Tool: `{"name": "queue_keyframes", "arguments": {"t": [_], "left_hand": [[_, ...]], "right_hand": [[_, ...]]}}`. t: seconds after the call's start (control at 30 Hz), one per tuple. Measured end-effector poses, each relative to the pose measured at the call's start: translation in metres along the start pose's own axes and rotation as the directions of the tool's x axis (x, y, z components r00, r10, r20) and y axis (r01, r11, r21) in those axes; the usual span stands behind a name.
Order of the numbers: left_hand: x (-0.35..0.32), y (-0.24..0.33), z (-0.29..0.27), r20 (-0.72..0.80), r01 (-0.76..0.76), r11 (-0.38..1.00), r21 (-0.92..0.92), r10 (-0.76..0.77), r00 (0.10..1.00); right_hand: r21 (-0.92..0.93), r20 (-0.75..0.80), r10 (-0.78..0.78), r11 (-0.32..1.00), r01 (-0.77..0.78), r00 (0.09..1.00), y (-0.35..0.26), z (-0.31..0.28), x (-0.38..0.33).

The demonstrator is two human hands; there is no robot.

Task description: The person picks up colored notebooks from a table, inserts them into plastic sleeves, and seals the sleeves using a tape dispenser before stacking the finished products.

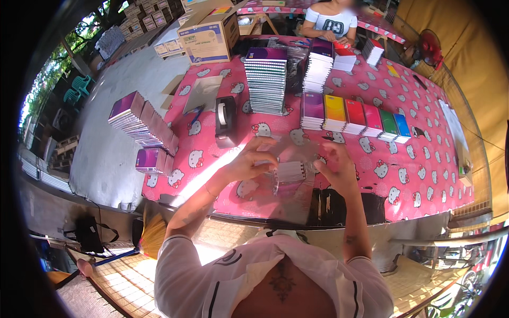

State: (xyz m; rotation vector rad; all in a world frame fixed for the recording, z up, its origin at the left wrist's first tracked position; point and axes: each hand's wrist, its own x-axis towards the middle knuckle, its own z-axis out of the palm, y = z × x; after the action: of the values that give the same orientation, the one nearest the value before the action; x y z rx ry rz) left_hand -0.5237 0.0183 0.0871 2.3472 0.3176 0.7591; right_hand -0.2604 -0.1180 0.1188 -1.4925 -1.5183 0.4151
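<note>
Bright daylight; glare streak on tablecloth (419, 164); fisheye-bowed edges, black rim.

The tablecloth (419, 164) is finished smooth and glossy, like plastic. The notebooks (334, 108) are faced with glossy card and filled with matt paper. The box (205, 43) is made of matt cardboard.

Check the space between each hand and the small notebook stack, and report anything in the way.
Nothing solid visibly separates the left hand or the right hand from the small notebook stack; what looks like clear plastic shows at its left edge, its full extent unclear.
</note>
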Motion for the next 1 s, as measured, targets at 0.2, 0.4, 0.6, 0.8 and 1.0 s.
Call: {"name": "queue_keyframes", "arguments": {"t": [0.2, 0.4, 0.6, 0.8, 1.0], "left_hand": [[0.029, -0.01, 0.043, 0.021, -0.025, 0.99, 0.139, 0.022, 1.0], [0.025, -0.027, 0.078, -0.063, 0.132, 0.97, 0.203, -0.122, 0.991], [0.013, -0.035, 0.075, -0.098, 0.437, 0.812, -0.387, -0.507, 0.857], [-0.006, -0.041, 0.068, 0.196, 0.559, 0.634, -0.534, -0.551, 0.811], [-0.016, 0.014, 0.064, -0.042, 0.056, 0.912, 0.406, -0.043, 0.998]], "right_hand": [[-0.168, 0.362, -0.311, 0.906, 0.389, 0.879, 0.072, 0.052, -0.047], [-0.173, 0.41, -0.25, 0.923, 0.344, 0.877, 0.077, 0.06, -0.05], [0.34, 0.369, -0.01, 0.932, -0.125, 0.93, 0.105, 0.067, -0.027], [0.435, 0.634, 0.077, 0.787, -0.438, 0.769, 0.112, 0.077, 0.027], [0.218, 0.378, -0.28, 0.953, 0.209, 0.882, 0.072, 0.05, -0.01]]}}
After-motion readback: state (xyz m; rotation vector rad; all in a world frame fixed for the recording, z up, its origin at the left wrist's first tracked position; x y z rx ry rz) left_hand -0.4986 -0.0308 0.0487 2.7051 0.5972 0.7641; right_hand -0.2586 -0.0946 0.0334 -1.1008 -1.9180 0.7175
